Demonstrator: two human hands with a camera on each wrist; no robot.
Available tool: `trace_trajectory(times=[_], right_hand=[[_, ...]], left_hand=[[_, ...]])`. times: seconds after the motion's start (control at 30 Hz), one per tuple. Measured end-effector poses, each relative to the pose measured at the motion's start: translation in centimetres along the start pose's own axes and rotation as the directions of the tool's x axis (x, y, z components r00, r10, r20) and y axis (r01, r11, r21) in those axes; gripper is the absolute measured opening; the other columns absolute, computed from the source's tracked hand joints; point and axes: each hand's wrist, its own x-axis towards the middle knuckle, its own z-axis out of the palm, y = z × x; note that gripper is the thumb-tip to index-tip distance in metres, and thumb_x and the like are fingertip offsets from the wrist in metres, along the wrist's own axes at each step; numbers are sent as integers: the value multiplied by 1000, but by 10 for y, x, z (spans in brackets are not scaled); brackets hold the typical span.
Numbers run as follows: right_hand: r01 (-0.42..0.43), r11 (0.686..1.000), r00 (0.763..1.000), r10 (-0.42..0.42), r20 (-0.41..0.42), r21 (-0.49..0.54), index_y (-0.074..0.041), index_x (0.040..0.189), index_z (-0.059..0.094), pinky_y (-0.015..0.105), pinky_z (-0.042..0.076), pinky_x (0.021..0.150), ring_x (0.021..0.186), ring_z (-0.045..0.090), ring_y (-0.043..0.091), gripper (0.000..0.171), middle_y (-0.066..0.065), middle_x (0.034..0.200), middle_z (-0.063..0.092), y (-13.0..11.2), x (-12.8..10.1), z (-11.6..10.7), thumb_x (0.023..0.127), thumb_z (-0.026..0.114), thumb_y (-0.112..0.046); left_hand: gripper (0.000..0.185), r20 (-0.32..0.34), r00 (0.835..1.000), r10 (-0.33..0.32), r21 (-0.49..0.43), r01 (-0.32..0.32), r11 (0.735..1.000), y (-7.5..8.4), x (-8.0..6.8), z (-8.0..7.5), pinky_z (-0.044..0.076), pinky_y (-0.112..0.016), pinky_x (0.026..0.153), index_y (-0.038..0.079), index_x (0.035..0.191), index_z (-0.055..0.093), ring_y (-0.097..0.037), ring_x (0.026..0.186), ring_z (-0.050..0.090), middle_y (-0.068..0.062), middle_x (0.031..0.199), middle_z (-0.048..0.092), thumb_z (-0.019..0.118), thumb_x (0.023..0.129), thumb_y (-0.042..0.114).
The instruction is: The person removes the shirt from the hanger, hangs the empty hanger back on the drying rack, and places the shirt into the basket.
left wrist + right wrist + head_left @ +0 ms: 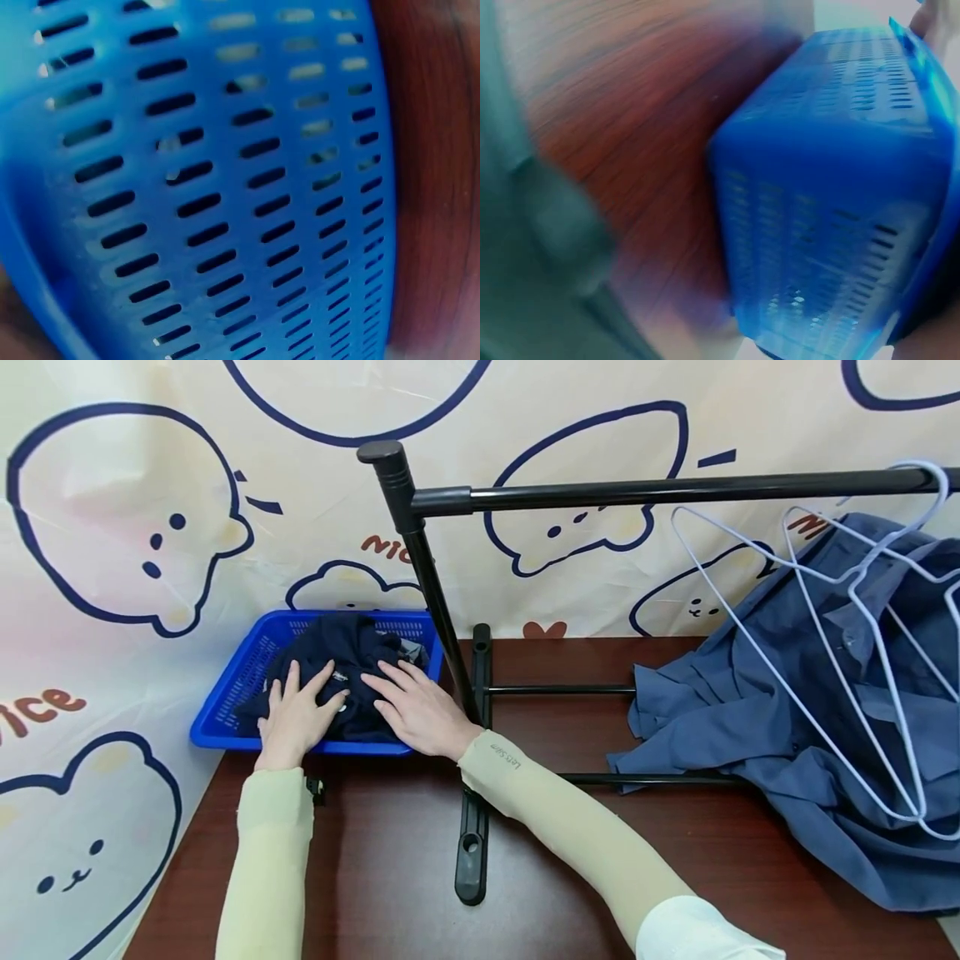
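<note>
A dark navy garment (330, 639) lies bunched in a blue plastic basket (217, 742) at the left of the table. On its left part rests my left hand (294, 717), fingers spread. My right hand (420, 706) reaches over the basket's near right corner, its extended fingers on the same garment. Grey patterned cloth (412, 652) shows at the back right of the basket. The left wrist view is filled by the basket's slotted wall (225, 217). In the right wrist view the basket's corner (817, 157) appears; the hand's contact with the cloth is hidden there.
A black garment rack (675, 485) stands right of the basket, its foot (471, 852) on the brown table (390, 877). Pale blue hangers (870, 581) hang from its bar. Blue-grey clothing (750, 727) is heaped behind and below them. A patterned curtain (322, 527) backs the table.
</note>
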Motion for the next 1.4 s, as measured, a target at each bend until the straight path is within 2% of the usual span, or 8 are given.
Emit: trace_trajectory(times=[0.13, 0.23, 0.43, 0.6, 0.77, 0.97, 1.23, 1.4], right_hand=[[-114, 992, 987, 119, 110, -48, -23, 157, 44, 44, 16, 120, 148, 32, 25, 49, 1, 159, 40, -4, 1, -1, 111, 37, -39], [-169, 982, 972, 181, 153, -87, -26, 155, 46, 47, 17, 119, 147, 33, 24, 48, -2, 157, 43, -5, 3, -1, 111, 36, -41], [-172, 979, 970, 188, 155, -110, -23, 150, 53, 42, 20, 118, 146, 34, 23, 46, 0, 153, 49, -3, 7, -3, 110, 38, -41], [-156, 985, 982, 163, 99, -75, -22, 147, 58, 39, 24, 117, 142, 40, 23, 44, 3, 151, 51, -4, 5, -3, 109, 46, -41], [-146, 989, 989, 146, 35, -23, -20, 145, 60, 40, 21, 119, 145, 37, 26, 43, 5, 151, 51, -6, -3, -3, 107, 53, -39], [-138, 990, 990, 138, 2, -9, -17, 149, 55, 43, 17, 120, 149, 28, 27, 45, 8, 156, 44, -9, -11, -5, 107, 54, -35], [-79, 995, 995, 82, -58, 54, -9, 153, 46, 44, 15, 120, 151, 22, 32, 53, 15, 163, 30, -11, -28, -4, 106, 57, -30], [-36, 992, 997, 45, -69, 119, -5, 153, 44, 44, 16, 120, 152, 19, 34, 56, 18, 164, 27, -14, -37, -10, 105, 58, -28]], left_hand=[[76, 74, 997, -19, 39, 16, 999, -1, 6, -1, 6, -86, 98, 26, 164, 22, -57, 146, -7, -22, 167, -9, 45, 101, 62], [74, 113, 993, -39, 66, 31, 997, 1, 14, 0, 6, -86, 98, 23, 163, 25, -59, 145, -6, -24, 166, -7, 48, 101, 57], [72, 170, 982, -80, 82, 66, 994, 7, 31, -1, 3, -84, 100, 20, 163, 24, -59, 145, -7, -25, 166, -7, 49, 102, 50], [72, 182, 979, -91, 50, 83, 995, 5, 34, 0, 1, -84, 100, 19, 163, 22, -59, 144, -10, -25, 165, -10, 50, 103, 48], [71, 121, 990, -70, 10, 69, 998, 2, 30, 5, 1, -86, 98, 21, 163, 23, -59, 145, -9, -24, 166, -9, 50, 103, 47], [69, -23, 998, -59, -29, 58, 998, 7, 24, 6, 1, -87, 97, 22, 162, 31, -58, 146, -2, -25, 167, 2, 55, 101, 44], [65, -135, 991, -15, -36, 11, 999, 16, 18, 0, -14, -79, 101, 16, 159, 37, -56, 147, 0, -31, 163, 11, 56, 100, 36], [61, -246, 968, 38, -83, -60, 995, 25, 7, -12, -16, -69, 108, 12, 159, 36, -47, 151, 6, -28, 164, 16, 50, 102, 29]])
